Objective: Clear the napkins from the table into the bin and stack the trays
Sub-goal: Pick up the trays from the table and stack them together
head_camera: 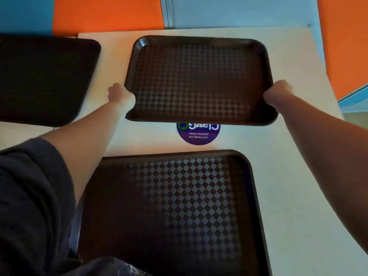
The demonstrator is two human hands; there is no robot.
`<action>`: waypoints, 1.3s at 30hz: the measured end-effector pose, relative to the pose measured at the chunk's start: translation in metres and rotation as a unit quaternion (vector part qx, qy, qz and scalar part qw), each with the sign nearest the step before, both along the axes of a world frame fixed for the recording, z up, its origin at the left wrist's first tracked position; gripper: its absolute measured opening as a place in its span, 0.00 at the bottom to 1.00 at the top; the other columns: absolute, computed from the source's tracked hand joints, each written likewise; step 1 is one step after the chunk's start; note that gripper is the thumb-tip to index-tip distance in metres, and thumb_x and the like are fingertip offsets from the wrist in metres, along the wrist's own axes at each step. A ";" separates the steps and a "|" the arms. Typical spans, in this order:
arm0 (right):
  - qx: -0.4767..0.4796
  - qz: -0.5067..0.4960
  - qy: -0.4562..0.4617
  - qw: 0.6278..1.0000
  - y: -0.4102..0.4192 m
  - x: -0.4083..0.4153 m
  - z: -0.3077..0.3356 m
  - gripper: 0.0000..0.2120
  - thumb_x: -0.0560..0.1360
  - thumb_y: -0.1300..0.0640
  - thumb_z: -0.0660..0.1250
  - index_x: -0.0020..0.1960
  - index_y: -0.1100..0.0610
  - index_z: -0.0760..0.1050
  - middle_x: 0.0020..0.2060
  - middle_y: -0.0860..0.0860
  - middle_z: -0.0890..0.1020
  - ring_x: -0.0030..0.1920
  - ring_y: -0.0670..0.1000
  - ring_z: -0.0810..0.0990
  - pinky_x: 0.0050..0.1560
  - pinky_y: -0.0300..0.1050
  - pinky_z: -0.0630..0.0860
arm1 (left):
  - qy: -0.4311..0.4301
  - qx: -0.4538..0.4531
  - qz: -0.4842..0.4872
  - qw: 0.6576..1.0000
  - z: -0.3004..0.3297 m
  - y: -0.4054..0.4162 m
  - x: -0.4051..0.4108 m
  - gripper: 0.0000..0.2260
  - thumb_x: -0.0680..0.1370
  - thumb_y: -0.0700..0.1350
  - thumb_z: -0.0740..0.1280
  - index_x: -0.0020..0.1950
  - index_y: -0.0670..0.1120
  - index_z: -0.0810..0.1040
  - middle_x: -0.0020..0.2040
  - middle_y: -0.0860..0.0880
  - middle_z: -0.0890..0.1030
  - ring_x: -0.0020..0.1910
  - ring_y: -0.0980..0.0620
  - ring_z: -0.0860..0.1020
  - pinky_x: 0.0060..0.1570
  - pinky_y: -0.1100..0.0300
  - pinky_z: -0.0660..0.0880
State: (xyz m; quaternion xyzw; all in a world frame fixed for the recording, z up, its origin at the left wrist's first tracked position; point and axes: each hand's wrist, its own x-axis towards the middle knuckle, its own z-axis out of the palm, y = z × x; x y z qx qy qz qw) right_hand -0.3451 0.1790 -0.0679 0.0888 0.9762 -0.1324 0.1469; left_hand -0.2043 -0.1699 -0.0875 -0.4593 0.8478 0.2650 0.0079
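Only readable text: round purple sticker [198, 134] stuck flat on the counter [294, 156], between the two brown trays. It reads upside down from this view. Small white line: "Let's keep our pantries clean". Larger white lettering above it starts "Clea…", rest cut off by the near edge of the far tray [201, 80], so brand not fully legible. Green circular-arrow logo beside that lettering. No text or numbers on the trays.
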 end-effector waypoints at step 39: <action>-0.084 -0.036 0.050 0.995 0.055 0.347 -0.001 0.10 0.75 0.62 0.63 0.51 0.69 0.73 0.50 0.67 0.77 0.53 0.64 0.75 0.46 0.48 0.70 | 0.206 0.042 0.053 0.976 0.003 0.059 0.377 0.11 0.78 0.42 0.62 0.49 0.35 0.79 0.45 0.40 0.81 0.45 0.43 0.80 0.47 0.48 0.78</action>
